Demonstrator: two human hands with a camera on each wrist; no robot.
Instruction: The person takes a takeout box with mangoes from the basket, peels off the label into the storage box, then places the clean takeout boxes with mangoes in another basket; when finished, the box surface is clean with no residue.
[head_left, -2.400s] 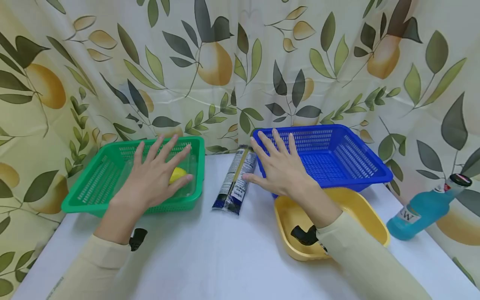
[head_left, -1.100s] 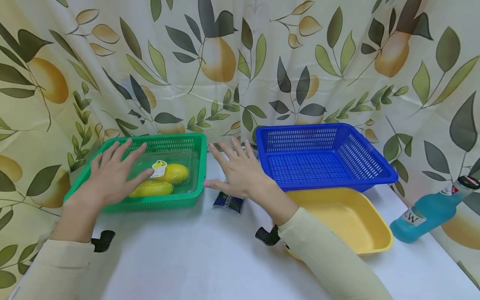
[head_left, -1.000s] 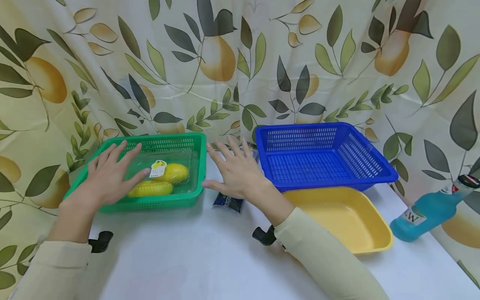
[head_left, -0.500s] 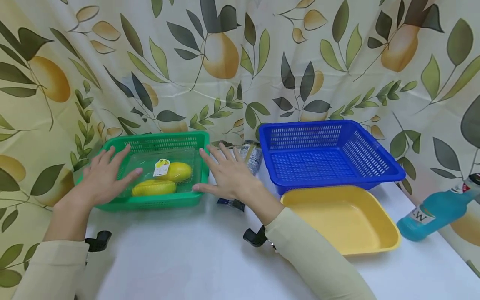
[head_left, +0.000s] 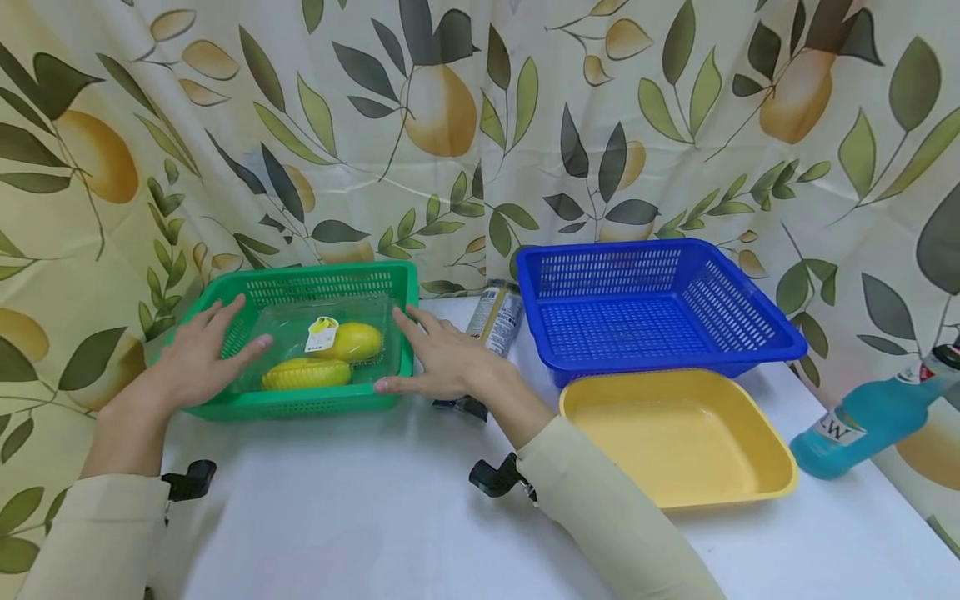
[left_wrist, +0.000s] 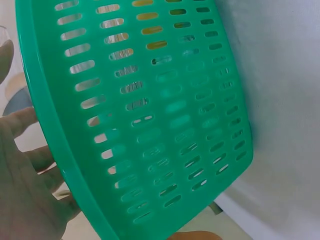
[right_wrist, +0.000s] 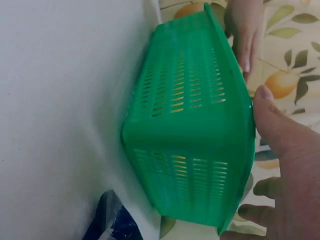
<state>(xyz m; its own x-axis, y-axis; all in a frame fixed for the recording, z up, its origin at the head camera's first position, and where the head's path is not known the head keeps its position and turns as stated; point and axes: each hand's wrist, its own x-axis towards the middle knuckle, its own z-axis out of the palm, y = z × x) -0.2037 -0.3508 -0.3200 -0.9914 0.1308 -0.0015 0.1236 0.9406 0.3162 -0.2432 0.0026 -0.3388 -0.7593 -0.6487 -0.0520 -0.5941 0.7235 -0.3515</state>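
A green slotted basket [head_left: 300,405] stands at the left of the table. In it lies a clear plastic box [head_left: 281,321] with two yellow fruits [head_left: 352,342] and a white label. My left hand [head_left: 187,360] is at the basket's left end, fingers spread; the left wrist view shows its fingertips by the rim [left_wrist: 55,125]. Over the right end is my right hand [head_left: 453,360], its thumb at the rim in the right wrist view and its fingers loosely bent beside it. Partly behind that hand lies a dark printed packet [head_left: 497,321].
To the right stands a blue slotted basket [head_left: 667,362], with a yellow tub [head_left: 675,450] in front of it. A bottle of blue liquid [head_left: 862,425] is at the far right. A leaf-patterned curtain [head_left: 450,208] hangs behind the table.
My right hand has moved left from beside the blue basket, past the packet, to the green basket's right end. My left hand has moved left from above that basket to its left end.
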